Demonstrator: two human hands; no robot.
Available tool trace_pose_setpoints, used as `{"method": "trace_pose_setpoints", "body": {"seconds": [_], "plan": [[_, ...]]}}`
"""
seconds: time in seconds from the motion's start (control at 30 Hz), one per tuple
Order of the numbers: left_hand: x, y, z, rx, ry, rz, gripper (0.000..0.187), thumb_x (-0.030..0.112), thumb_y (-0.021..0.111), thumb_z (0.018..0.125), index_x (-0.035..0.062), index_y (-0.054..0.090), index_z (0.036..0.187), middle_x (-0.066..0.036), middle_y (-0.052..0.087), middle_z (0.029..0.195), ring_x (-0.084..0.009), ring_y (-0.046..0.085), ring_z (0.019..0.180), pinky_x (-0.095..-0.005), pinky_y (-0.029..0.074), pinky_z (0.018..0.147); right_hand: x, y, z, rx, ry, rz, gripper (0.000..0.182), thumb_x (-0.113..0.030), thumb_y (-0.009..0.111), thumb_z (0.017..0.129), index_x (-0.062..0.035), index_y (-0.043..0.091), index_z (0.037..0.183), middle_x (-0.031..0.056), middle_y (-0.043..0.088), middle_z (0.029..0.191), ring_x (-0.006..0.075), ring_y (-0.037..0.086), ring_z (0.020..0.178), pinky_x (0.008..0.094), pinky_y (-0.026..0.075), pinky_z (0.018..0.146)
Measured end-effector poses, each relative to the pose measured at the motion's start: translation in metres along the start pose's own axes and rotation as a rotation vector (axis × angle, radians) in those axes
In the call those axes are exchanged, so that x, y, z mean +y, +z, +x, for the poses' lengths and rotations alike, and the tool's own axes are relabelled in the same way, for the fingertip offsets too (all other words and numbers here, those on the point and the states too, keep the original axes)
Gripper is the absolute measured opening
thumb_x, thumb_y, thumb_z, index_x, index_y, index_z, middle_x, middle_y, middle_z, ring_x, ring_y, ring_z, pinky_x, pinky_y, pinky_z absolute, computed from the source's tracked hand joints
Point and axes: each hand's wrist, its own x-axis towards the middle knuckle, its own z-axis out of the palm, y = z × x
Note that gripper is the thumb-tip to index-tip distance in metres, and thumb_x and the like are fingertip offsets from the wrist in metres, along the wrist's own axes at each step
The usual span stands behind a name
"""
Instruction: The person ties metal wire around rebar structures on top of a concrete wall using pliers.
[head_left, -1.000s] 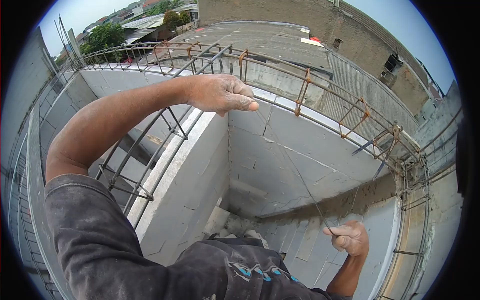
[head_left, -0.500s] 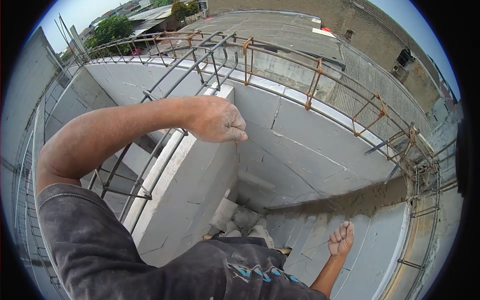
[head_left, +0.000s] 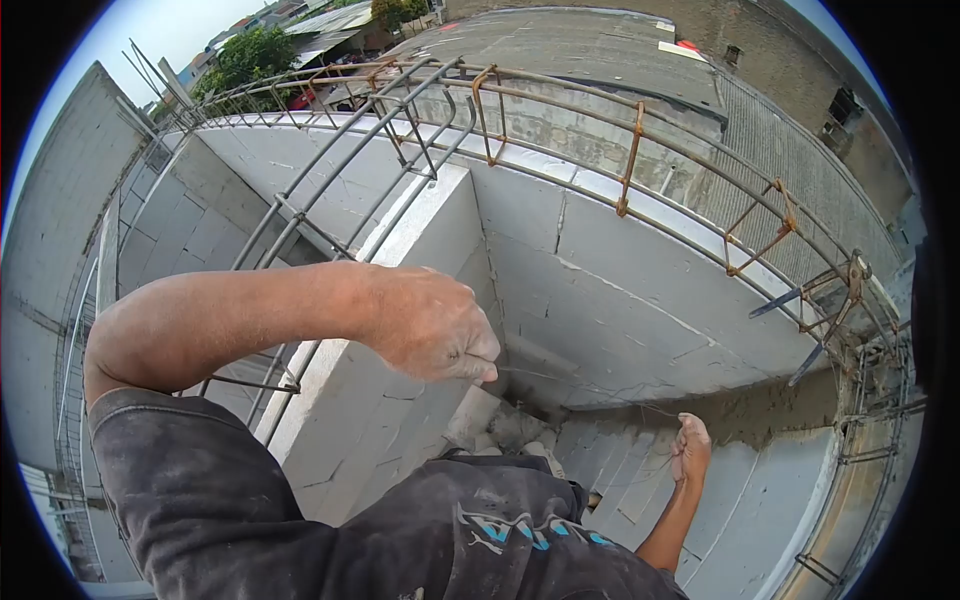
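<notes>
My left hand [head_left: 435,325], dusty and closed, pinches one end of a thin wire [head_left: 590,385] in front of the block wall's end. My left arm is bent across the rebar. Lower down on the right, my right hand [head_left: 690,445] closes its fingertips on the same wire, which runs loosely between both hands. Loose strands trail below the right hand. Just beyond my left forearm lies a rebar cage [head_left: 290,210] on top of the light-grey block wall [head_left: 425,225].
A rusty rebar cage [head_left: 630,160] runs along the outer block wall [head_left: 620,245], with cut bar ends [head_left: 775,303] jutting inward at right. Grey blocks or steps [head_left: 740,510] lie below. Beyond are a neighbouring roof [head_left: 560,45] and a tree [head_left: 252,62].
My left hand has moved down, closer to my body. My right hand has risen slightly, its fist loosening into a fingertip grip. The wire now spans more level between them.
</notes>
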Motion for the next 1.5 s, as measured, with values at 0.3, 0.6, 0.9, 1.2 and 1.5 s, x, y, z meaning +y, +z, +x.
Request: {"method": "trace_pose_setpoints", "body": {"seconds": [0.3, 0.6, 0.9, 1.2, 1.5], "plan": [[-0.009, 0.003, 0.043, 0.007, 0.033, 0.479, 0.038, 0.032, 0.055, 0.099, 0.0069, 0.058, 0.070, -0.011, 0.060, 0.057, -0.0288, 0.066, 0.057, -0.0430, 0.052, 0.054, -0.078, 0.136, -0.002, -0.277, -0.698, -0.713, 0.045, -0.036, 0.053, 0.103, 0.0001, 0.061, 0.129, 0.0187, 0.065, 0.124, 0.0308, 0.059, 0.120, 0.0375, 0.043, 0.102], [-0.036, -0.026, 0.036, 0.172, -0.080, 0.362, 0.034, 0.033, 0.058, 0.098, 0.0071, 0.062, 0.076, -0.011, 0.065, 0.063, -0.0297, 0.068, 0.063, -0.0443, 0.054, 0.059, -0.127, 0.273, -0.032, -0.726, -0.324, 0.033, 0.037, -0.033, 0.059, 0.102, -0.0011, 0.067, 0.119, -0.0068, 0.048, 0.071, 0.0031, 0.039, 0.059, 0.0210, 0.034, 0.053], [-0.073, -0.090, -0.008, 0.735, -0.144, 0.352, 0.066, 0.068, 0.057, 0.088, 0.0146, 0.061, 0.127, -0.013, 0.067, 0.083, -0.0268, 0.071, 0.075, -0.0426, 0.059, 0.067, -0.216, 0.299, -0.033, -0.410, -0.615, -0.166, 0.024, -0.018, 0.060, 0.099, -0.0039, 0.069, 0.116, -0.0083, 0.048, 0.067, 0.0019, 0.038, 0.060, 0.0221, 0.033, 0.054], [-0.265, -0.192, -0.025, 0.920, -0.289, 0.361, 0.041, 0.039, 0.056, 0.099, 0.0009, 0.068, 0.110, -0.015, 0.071, 0.100, -0.0289, 0.067, 0.089, -0.0406, 0.051, 0.080, -0.387, 0.384, -0.023, -0.024, -1.333, -0.871, 0.029, -0.017, 0.054, 0.090, -0.0072, 0.074, 0.108, 0.0190, 0.073, 0.098, 0.0339, 0.071, 0.088, 0.0410, 0.055, 0.083], [-0.301, -0.185, -0.006, 0.804, -0.432, 0.111, 0.041, 0.036, 0.052, 0.099, 0.0001, 0.072, 0.100, -0.019, 0.072, 0.090, -0.0325, 0.067, 0.085, -0.0439, 0.049, 0.082, -0.409, 0.507, 0.018, -0.086, -1.192, -1.434, 0.027, -0.011, 0.057, 0.086, -0.0048, 0.075, 0.106, 0.0199, 0.073, 0.102, 0.0355, 0.070, 0.097, 0.0447, 0.055, 0.089]]}}
